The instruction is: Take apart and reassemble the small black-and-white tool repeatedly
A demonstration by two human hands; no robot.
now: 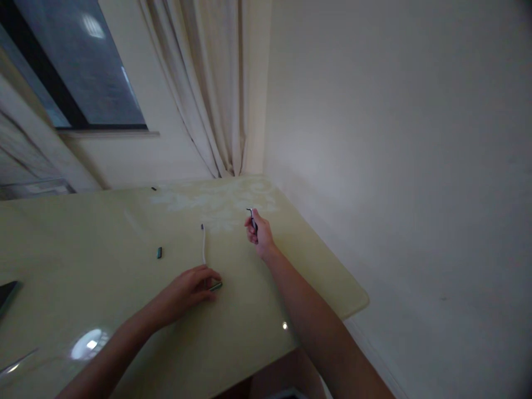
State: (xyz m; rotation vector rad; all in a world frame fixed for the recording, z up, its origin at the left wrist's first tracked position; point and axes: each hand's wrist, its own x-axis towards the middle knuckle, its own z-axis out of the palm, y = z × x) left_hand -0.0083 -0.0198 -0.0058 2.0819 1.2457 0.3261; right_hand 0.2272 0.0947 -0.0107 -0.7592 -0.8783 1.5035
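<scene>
Low over the table [124, 266], my left hand [193, 285] has its thumb and fingers closed around a small dark, bar-shaped object [215, 286]. Only one end of that object shows; the rest is hidden by the fingers. My right hand [260, 233] is raised farther forward, fingers wrapped around a small dark-handled tool [254, 223] with a shiny bent metal tip pointing left. Just beyond my left hand lies a thin white strip [204, 246], a stick or short cable, with a dark end. To its left is a small dark green block [159, 252].
A tiny black piece [153, 189] lies near the table's far edge. At the left edge are a dark flat object [7, 293] and a thin shiny item [16, 363]. A wall [394, 166] borders the right side; a curtain [211, 83] and window [91, 66] are behind.
</scene>
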